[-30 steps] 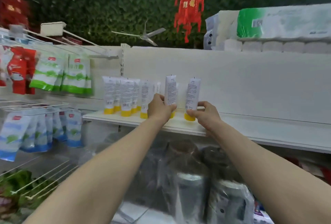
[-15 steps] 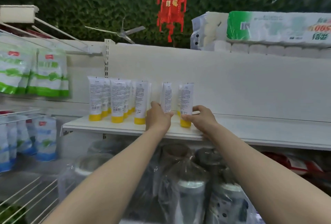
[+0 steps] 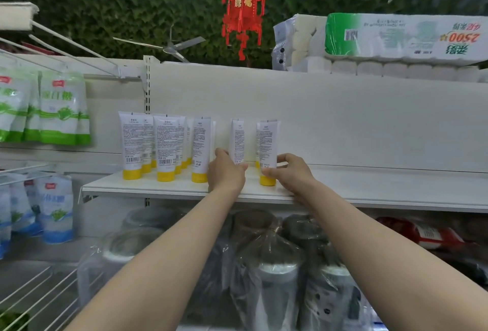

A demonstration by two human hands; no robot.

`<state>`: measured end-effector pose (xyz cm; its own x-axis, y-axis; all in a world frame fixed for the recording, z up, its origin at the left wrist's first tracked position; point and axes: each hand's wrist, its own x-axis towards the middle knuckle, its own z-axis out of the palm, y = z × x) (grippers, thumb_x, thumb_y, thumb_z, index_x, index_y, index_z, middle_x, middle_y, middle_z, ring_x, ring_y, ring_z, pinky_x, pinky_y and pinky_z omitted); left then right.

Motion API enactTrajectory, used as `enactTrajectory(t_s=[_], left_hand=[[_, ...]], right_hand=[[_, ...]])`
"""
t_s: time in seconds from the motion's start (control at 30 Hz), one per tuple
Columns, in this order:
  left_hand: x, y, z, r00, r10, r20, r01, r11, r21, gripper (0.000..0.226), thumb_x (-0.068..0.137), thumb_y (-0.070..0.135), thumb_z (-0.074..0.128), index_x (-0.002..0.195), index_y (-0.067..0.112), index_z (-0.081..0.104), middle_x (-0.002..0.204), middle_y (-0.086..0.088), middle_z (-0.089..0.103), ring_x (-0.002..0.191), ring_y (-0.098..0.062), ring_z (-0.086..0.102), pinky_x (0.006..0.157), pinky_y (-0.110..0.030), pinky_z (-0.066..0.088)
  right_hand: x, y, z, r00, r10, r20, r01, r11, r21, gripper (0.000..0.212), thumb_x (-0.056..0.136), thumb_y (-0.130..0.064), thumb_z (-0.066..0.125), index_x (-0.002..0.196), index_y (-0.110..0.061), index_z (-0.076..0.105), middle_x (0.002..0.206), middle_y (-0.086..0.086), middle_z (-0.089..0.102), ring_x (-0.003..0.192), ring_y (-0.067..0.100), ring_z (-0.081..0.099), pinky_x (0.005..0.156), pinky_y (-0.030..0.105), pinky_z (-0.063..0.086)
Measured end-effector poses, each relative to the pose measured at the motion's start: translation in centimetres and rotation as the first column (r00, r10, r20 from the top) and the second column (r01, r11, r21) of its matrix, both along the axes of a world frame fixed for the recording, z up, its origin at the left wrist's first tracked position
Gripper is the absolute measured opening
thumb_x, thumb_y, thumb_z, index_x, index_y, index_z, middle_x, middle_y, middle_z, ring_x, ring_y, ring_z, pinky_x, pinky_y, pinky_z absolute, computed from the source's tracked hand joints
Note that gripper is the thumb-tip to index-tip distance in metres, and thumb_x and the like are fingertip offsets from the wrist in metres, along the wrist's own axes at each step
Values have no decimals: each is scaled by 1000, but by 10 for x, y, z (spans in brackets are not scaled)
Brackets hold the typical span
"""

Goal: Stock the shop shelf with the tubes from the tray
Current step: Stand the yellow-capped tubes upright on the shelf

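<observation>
Two tubes [image 3: 237, 140] [image 3: 267, 143] stand in left hand [image 3: 227, 173], right hand [image 3: 291, 172], near shelf [image 3: 369, 197] edge.

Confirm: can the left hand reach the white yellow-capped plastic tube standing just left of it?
Probably yes: the white yellow-capped plastic tube stands right beside the left hand, with nothing between them. That hand seems to grip a second white tube, though, so it must let go first.

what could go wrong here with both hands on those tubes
The white plastic tube with a yellow cap stands on its narrow cap near the front edge of the white shelf; if the right hand lets go carelessly, it may topple off. The left hand grips a second white tube beside the standing row of tubes; a nudge could knock those over.
</observation>
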<state>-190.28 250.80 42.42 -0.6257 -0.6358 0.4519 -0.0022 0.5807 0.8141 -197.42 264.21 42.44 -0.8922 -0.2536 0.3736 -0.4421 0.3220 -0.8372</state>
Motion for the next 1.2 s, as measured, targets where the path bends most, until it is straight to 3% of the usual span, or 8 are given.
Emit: enactTrajectory(t_s=[0.63, 0.97, 1.03, 1.2], left_hand=[[1, 0, -2, 1000, 1, 1, -1, 1000, 1, 39, 89, 29, 69, 116, 10, 48, 124, -8, 61, 114, -28, 59, 88, -33, 48], [2, 1, -3, 1000, 8, 13, -8, 1000, -6, 38, 90, 29, 67, 115, 11, 44, 124, -9, 60, 114, -30, 59, 80, -31, 46], [4, 2, -2, 1000, 5, 20, -5, 1000, -13, 42, 89, 29, 68, 117, 10, 42, 125, -10, 59, 113, -30, 58, 76, -31, 42], [20, 9, 1, 1000, 0, -1, 0, 1000, 13, 72, 85, 29, 74, 138, 6, 32, 139, -14, 50, 125, -32, 50, 96, -38, 42]], right_hand=[[2, 3, -1, 999, -51, -15, 52, 997, 64, 49, 76, -38, 82, 115, -17, 60, 110, -4, 62, 93, 13, 57, 77, 25, 41], [1, 2, -2, 998, -65, -25, 67, 994, 86, 42, 76, -36, 82, 106, -20, 56, 106, -4, 63, 94, 14, 60, 80, 26, 45], [3, 5, -1, 997, -65, -29, 67, 993, 100, 46, 75, -39, 82, 110, -19, 58, 111, -3, 65, 97, 14, 61, 86, 29, 49], [17, 29, 6, 997, -64, -33, 67, 991, 112, 68, 74, -42, 82, 130, -16, 54, 128, 1, 58, 116, 18, 56, 100, 31, 44]])
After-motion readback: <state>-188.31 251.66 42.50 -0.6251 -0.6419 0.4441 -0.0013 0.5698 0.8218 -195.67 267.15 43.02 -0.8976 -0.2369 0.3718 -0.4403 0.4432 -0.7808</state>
